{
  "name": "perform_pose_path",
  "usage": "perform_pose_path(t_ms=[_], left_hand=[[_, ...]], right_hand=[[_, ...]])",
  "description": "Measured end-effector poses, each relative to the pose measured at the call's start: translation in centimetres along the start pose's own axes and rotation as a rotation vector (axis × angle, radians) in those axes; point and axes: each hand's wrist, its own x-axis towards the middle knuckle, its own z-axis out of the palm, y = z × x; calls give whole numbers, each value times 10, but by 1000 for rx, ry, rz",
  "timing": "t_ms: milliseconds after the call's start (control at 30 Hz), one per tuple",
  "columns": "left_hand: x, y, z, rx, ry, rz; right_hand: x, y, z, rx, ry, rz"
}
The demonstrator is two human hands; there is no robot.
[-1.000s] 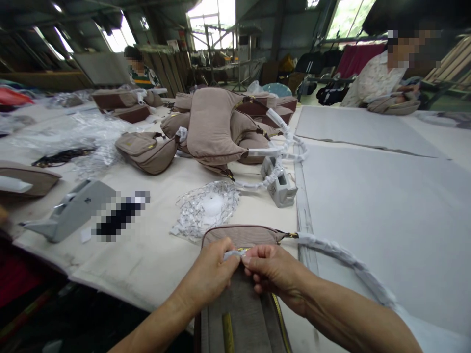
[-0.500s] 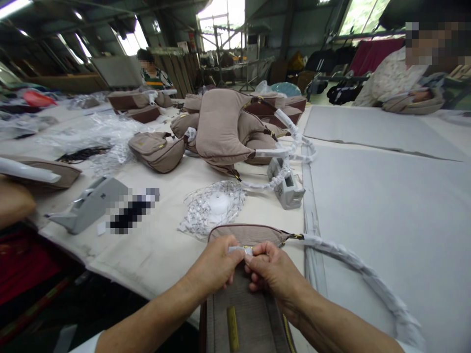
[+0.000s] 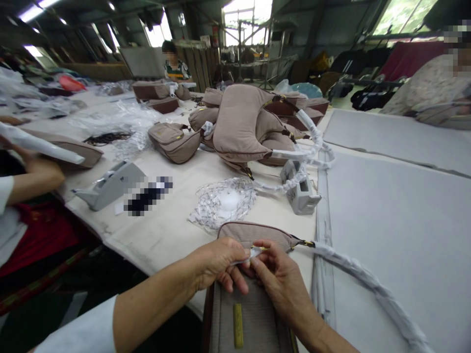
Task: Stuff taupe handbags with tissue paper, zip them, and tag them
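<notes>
A taupe corduroy handbag (image 3: 257,314) with a yellow label lies at the table's near edge, below my hands. My left hand (image 3: 217,262) pinches a small white wrapping strip (image 3: 256,252) between thumb and forefinger, its other fingers curled loosely over the bag. From the other side my right hand (image 3: 281,277) pinches the same strip by the gold zipper pull. Whether the strip goes fully round the pull is hidden by my fingers. The bag's strap (image 3: 360,272), wrapped in white, curves out to the right.
Beyond the bag lie a clear plastic bag (image 3: 224,201) and a grey tape dispenser (image 3: 300,189). Another tape dispenser (image 3: 114,184) stands left. More handbags (image 3: 239,122) are piled behind. A co-worker's arm (image 3: 40,176) reaches in at left; others sit farther back.
My view has turned left, so the scene sits farther right. Both hands stay at the zipper pull; my left hand's lower fingers have spread and the strip is tilted differently.
</notes>
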Motion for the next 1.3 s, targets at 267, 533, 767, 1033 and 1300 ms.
perform_pose_path(t_ms=[267, 533, 767, 1033, 1300], left_hand=[[5, -15, -11, -159, -113, 3], [11, -21, -9, -381, -136, -59], [12, -17, -5, -389, -4, -180], [10, -19, -3, -359, 42, -149], [2, -21, 1, -188, 119, 21]], right_hand=[[8, 25, -9, -737, 149, -895], [26, 13, -13, -1135, 76, -996], [39, 8, -18, -1288, -156, -990], [34, 6, -12, -1417, -225, -741], [25, -21, -30, -1132, -181, -493]])
